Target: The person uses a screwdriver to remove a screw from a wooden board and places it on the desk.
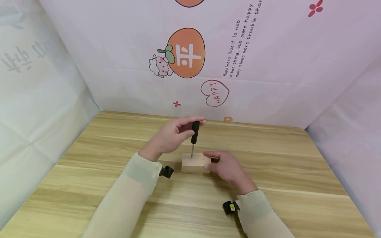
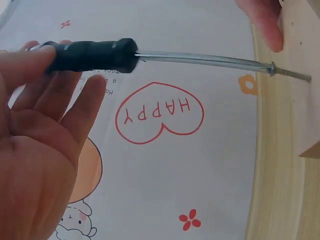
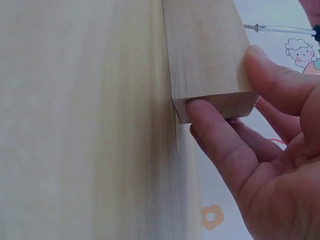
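My left hand [image 1: 171,136] pinches the black handle of a screwdriver [image 1: 194,133] between thumb and fingers near its top. The screwdriver stands nearly upright, its metal shaft leading down to a screw [image 2: 291,74]. In the left wrist view the tip meets the screw's head, and the screw's point is in the wooden block [image 1: 194,169]. Much of the threaded part still shows above the wood. Small dark holes run along the block's top, to the right of the screw. My right hand [image 1: 228,167] grips the block's right end, thumb on the near side and fingers around the end and behind.
The block lies on a wood-grain table [image 1: 125,145]. Behind it rises a pale printed cloth [image 1: 134,92], with plain white cloth at both sides. A black wrist camera [image 1: 167,172] sits by the left cuff, and another camera [image 1: 230,207] by the right.
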A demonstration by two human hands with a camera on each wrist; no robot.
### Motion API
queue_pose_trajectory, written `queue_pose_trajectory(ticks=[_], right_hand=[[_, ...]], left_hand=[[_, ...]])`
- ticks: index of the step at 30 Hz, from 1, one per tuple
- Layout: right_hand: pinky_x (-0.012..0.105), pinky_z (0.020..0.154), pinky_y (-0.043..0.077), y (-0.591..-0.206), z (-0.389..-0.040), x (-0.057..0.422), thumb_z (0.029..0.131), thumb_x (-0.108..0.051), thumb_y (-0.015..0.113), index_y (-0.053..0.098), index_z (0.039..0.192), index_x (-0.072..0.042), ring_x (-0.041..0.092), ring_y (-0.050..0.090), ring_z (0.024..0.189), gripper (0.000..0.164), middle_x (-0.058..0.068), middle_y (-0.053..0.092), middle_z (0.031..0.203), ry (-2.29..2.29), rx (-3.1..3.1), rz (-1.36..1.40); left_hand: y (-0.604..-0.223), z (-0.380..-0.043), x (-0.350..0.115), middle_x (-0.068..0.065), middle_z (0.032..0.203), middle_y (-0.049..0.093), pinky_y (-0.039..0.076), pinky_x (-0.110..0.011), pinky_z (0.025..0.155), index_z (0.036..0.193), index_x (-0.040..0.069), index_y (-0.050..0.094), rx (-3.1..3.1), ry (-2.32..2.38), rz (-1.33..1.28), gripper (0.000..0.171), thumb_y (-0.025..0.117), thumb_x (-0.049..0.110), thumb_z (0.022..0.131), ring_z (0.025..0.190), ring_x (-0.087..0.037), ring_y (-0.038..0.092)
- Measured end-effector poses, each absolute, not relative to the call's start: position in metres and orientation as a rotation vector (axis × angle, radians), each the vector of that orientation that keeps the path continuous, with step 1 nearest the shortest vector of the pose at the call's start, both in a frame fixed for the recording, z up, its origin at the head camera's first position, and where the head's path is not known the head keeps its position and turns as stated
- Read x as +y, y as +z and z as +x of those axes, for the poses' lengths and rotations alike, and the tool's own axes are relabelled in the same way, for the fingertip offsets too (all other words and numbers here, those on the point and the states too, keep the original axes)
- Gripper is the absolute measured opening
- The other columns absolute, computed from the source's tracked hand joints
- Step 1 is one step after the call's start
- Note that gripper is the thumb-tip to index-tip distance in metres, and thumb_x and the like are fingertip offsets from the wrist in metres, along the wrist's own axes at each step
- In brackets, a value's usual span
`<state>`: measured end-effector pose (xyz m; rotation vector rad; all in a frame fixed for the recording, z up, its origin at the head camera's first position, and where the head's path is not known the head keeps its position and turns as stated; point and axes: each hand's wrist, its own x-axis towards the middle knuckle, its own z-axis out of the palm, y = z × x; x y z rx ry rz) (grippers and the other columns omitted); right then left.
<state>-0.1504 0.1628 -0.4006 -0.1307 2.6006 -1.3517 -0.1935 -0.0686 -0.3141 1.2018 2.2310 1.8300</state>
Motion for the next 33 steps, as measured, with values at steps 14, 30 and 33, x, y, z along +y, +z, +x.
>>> queue_pose_trajectory(ticks=[14, 30, 33], right_hand=[[0.035, 0.084, 0.052, -0.4, -0.151, 0.162, 0.087, -0.018, 0.079, 0.071, 0.126, -0.023, 0.018, 0.059, 0.109, 0.04, -0.001, 0.063, 0.126, -1.347, 2.601, -0.135], [0.037, 0.085, 0.053, -0.401, -0.151, 0.163, 0.088, -0.017, 0.079, 0.071, 0.126, -0.022, 0.019, 0.059, 0.111, 0.04, -0.001, 0.063, 0.126, -1.38, 2.576, -0.132], [0.037, 0.085, 0.053, -0.401, -0.151, 0.163, 0.088, -0.018, 0.079, 0.072, 0.126, -0.022, 0.019, 0.059, 0.112, 0.039, -0.001, 0.063, 0.126, -1.383, 2.572, -0.132]], left_hand=[[-0.309, -0.187, -0.058, 0.0, 0.112, 0.069, 0.057, -0.029, 0.074, 0.129, 0.012, 0.07, 2.52, 1.766, 1.103, 0.043, 0.074, -0.002, 0.088, 0.086, -0.013, 0.067], [-0.314, -0.189, -0.055, 0.001, 0.108, 0.065, 0.057, -0.032, 0.078, 0.124, 0.012, 0.072, 2.502, 1.823, 1.109, 0.038, 0.076, 0.002, 0.088, 0.088, -0.016, 0.064], [-0.315, -0.19, -0.056, 0.001, 0.109, 0.065, 0.058, -0.032, 0.079, 0.125, 0.012, 0.071, 2.459, 1.837, 1.135, 0.037, 0.074, 0.002, 0.089, 0.094, -0.015, 0.063]])
